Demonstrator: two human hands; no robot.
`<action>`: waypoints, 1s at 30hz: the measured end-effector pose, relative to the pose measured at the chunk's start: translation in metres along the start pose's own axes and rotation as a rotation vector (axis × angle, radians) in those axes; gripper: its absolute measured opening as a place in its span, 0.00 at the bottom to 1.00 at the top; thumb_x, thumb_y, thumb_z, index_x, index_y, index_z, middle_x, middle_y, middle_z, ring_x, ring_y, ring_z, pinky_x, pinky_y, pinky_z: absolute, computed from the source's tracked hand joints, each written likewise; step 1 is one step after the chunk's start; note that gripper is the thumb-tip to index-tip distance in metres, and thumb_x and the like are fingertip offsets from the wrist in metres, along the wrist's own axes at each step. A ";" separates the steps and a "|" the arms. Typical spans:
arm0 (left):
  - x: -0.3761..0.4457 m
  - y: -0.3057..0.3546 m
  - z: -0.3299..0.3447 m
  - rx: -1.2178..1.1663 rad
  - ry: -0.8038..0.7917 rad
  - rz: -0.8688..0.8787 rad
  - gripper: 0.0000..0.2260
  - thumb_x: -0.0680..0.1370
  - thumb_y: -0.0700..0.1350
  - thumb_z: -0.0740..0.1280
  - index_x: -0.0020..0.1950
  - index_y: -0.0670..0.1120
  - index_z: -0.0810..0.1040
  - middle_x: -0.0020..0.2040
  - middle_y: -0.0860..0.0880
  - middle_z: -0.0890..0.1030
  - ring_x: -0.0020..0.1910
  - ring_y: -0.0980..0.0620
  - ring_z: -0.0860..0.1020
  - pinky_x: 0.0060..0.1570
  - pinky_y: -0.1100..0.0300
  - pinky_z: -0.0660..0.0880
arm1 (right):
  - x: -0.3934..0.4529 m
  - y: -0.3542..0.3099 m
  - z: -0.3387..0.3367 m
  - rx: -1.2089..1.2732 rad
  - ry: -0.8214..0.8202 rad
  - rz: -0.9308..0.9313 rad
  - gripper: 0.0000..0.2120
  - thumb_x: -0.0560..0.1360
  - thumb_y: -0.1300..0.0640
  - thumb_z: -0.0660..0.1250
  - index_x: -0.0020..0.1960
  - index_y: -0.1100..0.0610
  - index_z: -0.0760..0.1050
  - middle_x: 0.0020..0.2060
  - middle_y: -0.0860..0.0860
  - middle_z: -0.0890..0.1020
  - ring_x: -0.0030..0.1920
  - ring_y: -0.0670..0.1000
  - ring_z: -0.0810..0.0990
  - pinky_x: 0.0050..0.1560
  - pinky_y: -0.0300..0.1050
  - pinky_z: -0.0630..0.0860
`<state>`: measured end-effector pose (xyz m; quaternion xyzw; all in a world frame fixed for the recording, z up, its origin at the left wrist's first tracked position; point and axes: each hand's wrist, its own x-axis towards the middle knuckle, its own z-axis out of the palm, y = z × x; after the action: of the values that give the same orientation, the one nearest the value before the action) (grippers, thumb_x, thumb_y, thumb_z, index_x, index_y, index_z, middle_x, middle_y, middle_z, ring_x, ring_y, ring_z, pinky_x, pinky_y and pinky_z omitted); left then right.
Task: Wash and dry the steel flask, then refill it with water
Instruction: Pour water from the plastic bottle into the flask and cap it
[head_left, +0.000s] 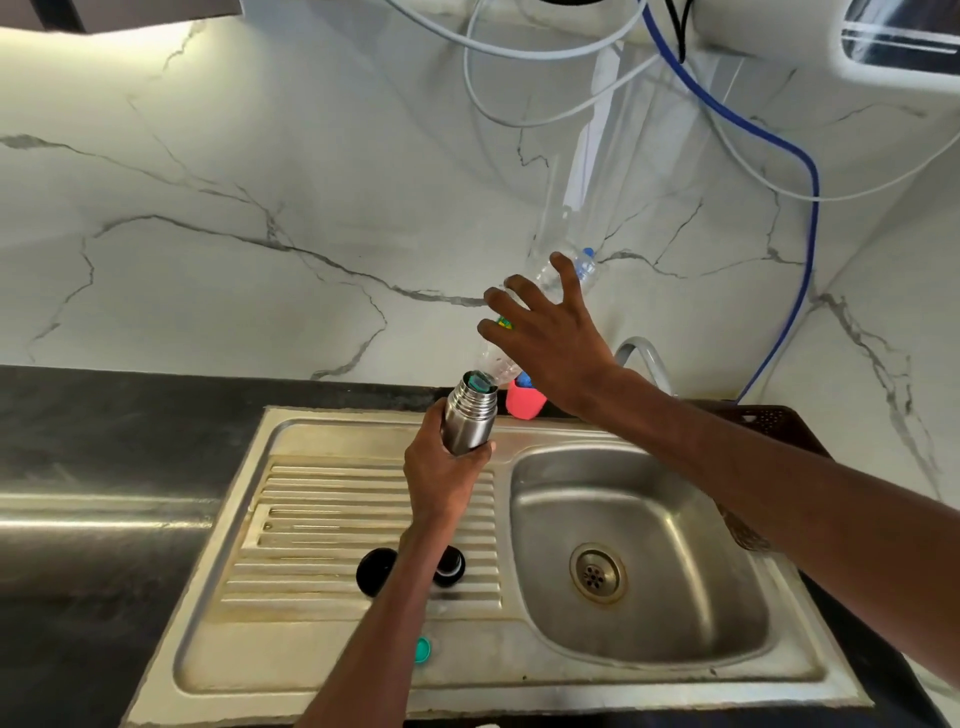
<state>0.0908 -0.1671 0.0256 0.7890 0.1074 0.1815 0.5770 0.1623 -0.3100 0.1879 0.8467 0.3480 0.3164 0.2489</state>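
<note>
The dark counter (78, 441) in front of you carries a steel sink unit (332, 670), with its ribbed drainboard (311, 519) on the left and the basin (649, 545) on the right. Your right hand (550, 332) has its grip wrapped round a clear plastic bottle (550, 280), tipped steeply so its base points up toward the marble wall and its green mouth rests at the flask's opening. Your left hand (441, 467) has its grip closed round the lower body of the steel flask (470, 415), held above the join between drainboard and basin. The flask leans a little to the right, its open neck standing clear above your fingers, while its base is hidden inside your palm. A pink holder (524, 402) stands on the sink's back edge, just behind and to the right of the flask. Two black flask caps (375, 571) lie on the drainboard, partly covered by your left forearm. A small green bottle cap (422, 649) lies near the sink's front rim, just beside that forearm.
</note>
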 end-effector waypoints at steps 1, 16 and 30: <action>0.000 -0.001 -0.002 -0.002 0.002 0.000 0.29 0.66 0.45 0.84 0.65 0.56 0.78 0.48 0.65 0.82 0.46 0.69 0.80 0.44 0.75 0.72 | 0.000 -0.002 0.001 0.029 -0.008 0.021 0.30 0.65 0.67 0.74 0.65 0.51 0.75 0.70 0.53 0.73 0.72 0.60 0.70 0.74 0.74 0.48; 0.009 -0.055 -0.058 0.086 0.077 -0.119 0.29 0.66 0.47 0.84 0.64 0.53 0.78 0.53 0.57 0.85 0.49 0.57 0.82 0.49 0.66 0.74 | -0.054 -0.135 0.028 1.356 -0.241 1.086 0.30 0.64 0.50 0.83 0.63 0.43 0.77 0.52 0.42 0.83 0.53 0.48 0.82 0.53 0.49 0.78; 0.008 -0.077 -0.076 0.166 0.079 -0.161 0.33 0.68 0.48 0.84 0.69 0.50 0.74 0.61 0.52 0.84 0.56 0.49 0.82 0.57 0.53 0.78 | -0.096 -0.196 0.032 1.656 -0.173 1.348 0.31 0.67 0.55 0.83 0.66 0.52 0.74 0.54 0.46 0.84 0.53 0.46 0.84 0.52 0.43 0.80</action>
<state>0.0703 -0.0733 -0.0259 0.8150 0.2078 0.1561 0.5179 0.0469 -0.2636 0.0063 0.7891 -0.1040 -0.0073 -0.6054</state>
